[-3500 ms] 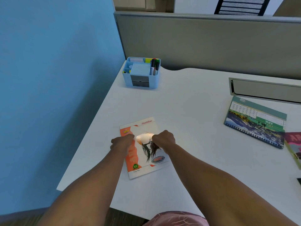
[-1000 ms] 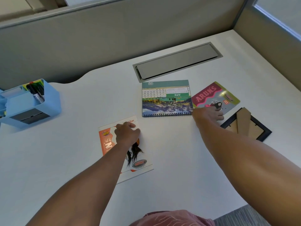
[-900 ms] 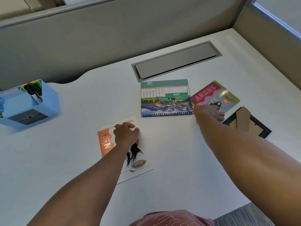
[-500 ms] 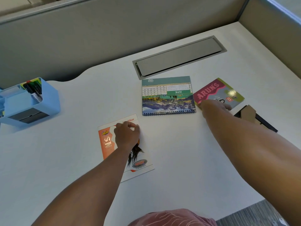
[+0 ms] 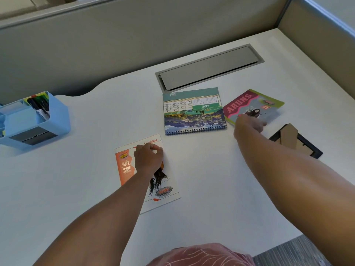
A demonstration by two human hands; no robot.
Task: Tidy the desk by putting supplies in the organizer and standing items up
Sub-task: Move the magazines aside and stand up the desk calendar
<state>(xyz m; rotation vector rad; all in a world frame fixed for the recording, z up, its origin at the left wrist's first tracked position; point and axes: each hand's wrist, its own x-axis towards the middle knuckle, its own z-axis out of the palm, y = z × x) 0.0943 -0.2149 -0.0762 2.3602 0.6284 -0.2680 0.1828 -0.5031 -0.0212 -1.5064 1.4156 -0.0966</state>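
Note:
An orange-and-white booklet [image 5: 165, 187] lies flat near the desk's front. My left hand [image 5: 148, 158] rests on it with curled fingers, thumb and fingertips meeting at its right edge. My right hand [image 5: 248, 125] reaches far right and pinches the near edge of a red-and-green booklet marked ARUNS [image 5: 253, 104], whose right side looks slightly raised. A spiral desk calendar [image 5: 193, 112] lies flat between the two booklets. A black photo frame [image 5: 311, 148] lies face down by my right forearm. The blue organizer [image 5: 59, 116] with markers stands at the far left.
A grey cable-slot cover [image 5: 209, 68] is set into the desk behind the calendar. Grey partition walls [image 5: 115, 45] close off the back and the right side. The desk's front edge runs just before my body.
My view swung right from the organizer. My right hand left the orange booklet, reached to the ARUNS booklet and took its near edge, drawing it off the photo frame. The left hand stayed.

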